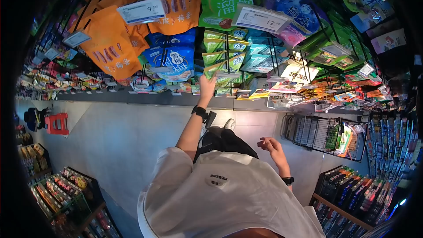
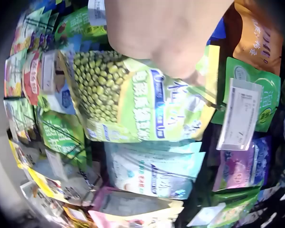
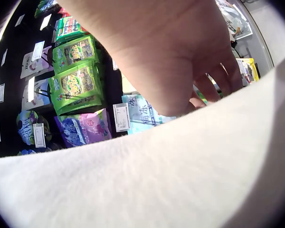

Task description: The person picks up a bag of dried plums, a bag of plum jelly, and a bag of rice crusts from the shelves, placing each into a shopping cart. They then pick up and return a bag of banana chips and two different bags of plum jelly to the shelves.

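Note:
My left hand [image 1: 207, 89] reaches to the shelf and pinches the edge of a yellow-green snack pouch [image 1: 224, 60]. In the left wrist view this pouch [image 2: 107, 95] shows a picture of green beans; the hand [image 2: 166, 35] covers its upper edge and the fingertips are mostly hidden. Similar pouches hang in a row on the same hook. Light-blue pouches [image 2: 154, 168] hang beside them. Away from the shelf, my right hand [image 1: 274, 149] hangs by my side with loosely bent fingers, holding nothing; its palm side [image 3: 180, 52] fills much of the right wrist view.
Orange pouches [image 1: 108, 44] and blue pouches [image 1: 169, 55] hang left of my reach. Price tags [image 1: 264, 19] jut out on the hooks. A wire cart [image 1: 308, 132] with goods stands at right. A red stool [image 1: 57, 123] is at left. Racks [image 1: 66, 191] stand behind me.

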Available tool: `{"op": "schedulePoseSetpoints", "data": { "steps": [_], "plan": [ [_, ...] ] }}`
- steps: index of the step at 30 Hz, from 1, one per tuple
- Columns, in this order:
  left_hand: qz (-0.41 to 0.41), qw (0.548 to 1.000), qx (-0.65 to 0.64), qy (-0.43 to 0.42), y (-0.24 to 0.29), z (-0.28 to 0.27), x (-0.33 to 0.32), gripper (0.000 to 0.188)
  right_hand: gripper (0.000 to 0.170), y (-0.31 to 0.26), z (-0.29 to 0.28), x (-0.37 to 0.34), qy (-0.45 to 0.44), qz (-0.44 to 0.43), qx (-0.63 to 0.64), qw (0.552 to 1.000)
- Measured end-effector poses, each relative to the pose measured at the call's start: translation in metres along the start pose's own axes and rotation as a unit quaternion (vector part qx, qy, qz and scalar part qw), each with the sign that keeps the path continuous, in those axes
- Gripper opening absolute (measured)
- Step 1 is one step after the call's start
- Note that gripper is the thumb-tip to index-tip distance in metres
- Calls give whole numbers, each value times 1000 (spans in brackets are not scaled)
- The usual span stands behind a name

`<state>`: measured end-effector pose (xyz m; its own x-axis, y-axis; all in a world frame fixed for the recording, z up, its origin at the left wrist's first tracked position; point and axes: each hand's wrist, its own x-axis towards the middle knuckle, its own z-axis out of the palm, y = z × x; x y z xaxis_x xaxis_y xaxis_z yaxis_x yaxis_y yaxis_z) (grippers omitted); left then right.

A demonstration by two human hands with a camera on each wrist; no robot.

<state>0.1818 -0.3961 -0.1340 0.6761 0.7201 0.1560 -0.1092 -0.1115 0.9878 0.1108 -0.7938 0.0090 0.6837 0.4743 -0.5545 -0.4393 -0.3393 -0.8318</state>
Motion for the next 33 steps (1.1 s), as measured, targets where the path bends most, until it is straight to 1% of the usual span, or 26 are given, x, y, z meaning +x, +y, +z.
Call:
{"op": "schedulePoseSetpoints", "data": {
  "steps": [1, 2, 5, 8, 11, 12, 15, 16, 17, 19, 20, 21, 23, 24, 26, 27, 29, 31, 32, 33],
  "plan": [
    [10, 999, 30, -32, 10, -5, -2, 29, 32, 3, 0, -3, 10, 5, 7, 1000],
    [-40, 997, 27, -52, 20, -7, -6, 29, 33, 6, 0, -6, 15, 6, 5, 1000],
    [-25, 993, -8, -111, 9, -13, 0, 29, 37, 12, 2, -18, 31, 19, -1, 999],
    [-59, 988, -13, -144, -18, -22, 12, 28, 39, 15, 6, -28, 46, 42, -3, 998],
    [-32, 990, -32, -134, -34, -23, 25, 28, 39, 20, 6, -40, 58, 44, 9, 997],
    [-53, 988, -29, -143, -47, -25, 27, 28, 39, 21, 5, -45, 63, 42, 9, 997],
    [-87, 987, 12, -137, -37, -26, 26, 30, 39, 30, -2, -57, 78, 36, 22, 996],
    [-90, 989, 4, -120, -30, -23, 24, 34, 39, 34, -6, -62, 83, 32, 28, 996],
    [-84, 988, 5, -133, -23, -20, 21, 35, 38, 38, -9, -67, 89, 25, 37, 995],
    [-72, 985, 8, -157, 11, -17, 12, 36, 36, 47, -20, -76, 99, 11, 54, 994],
    [-124, 970, 23, -209, 14, -21, 9, 42, 36, 54, -27, -81, 101, 7, 62, 993],
    [-112, 976, 30, -183, 10, -22, 5, 45, 36, 64, -34, -84, 102, 2, 70, 992],
    [-87, 987, 42, -129, -20, -23, -4, 51, 36, 80, -50, -92, 104, -8, 89, 991],
    [-14, 994, 60, -85, -41, -25, -3, 59, 36, 86, -58, -97, 106, -14, 100, 989],
    [-93, 987, 112, 63, -25, -14, -14, 67, 35, 102, -79, -109, 111, -27, 118, 986],
    [-131, 972, 137, 137, -15, -8, -25, 72, 34, 111, -91, -117, 114, -34, 126, 985],
    [-149, 967, 175, 108, 5, 7, -54, 75, 32, 131, -116, -143, 127, -42, 143, 981],
    [-159, 962, 206, 80, 26, 34, -75, 78, 32, 149, -148, -164, 148, -58, 157, 975],
    [-122, 953, 260, 93, 12, 46, -79, 67, 31, 165, -165, -174, 164, -66, 164, 970],
    [-147, 967, 194, 71, 19, 64, -91, 60, 30, 181, -184, -186, 179, -75, 168, 967]
  ]
}}
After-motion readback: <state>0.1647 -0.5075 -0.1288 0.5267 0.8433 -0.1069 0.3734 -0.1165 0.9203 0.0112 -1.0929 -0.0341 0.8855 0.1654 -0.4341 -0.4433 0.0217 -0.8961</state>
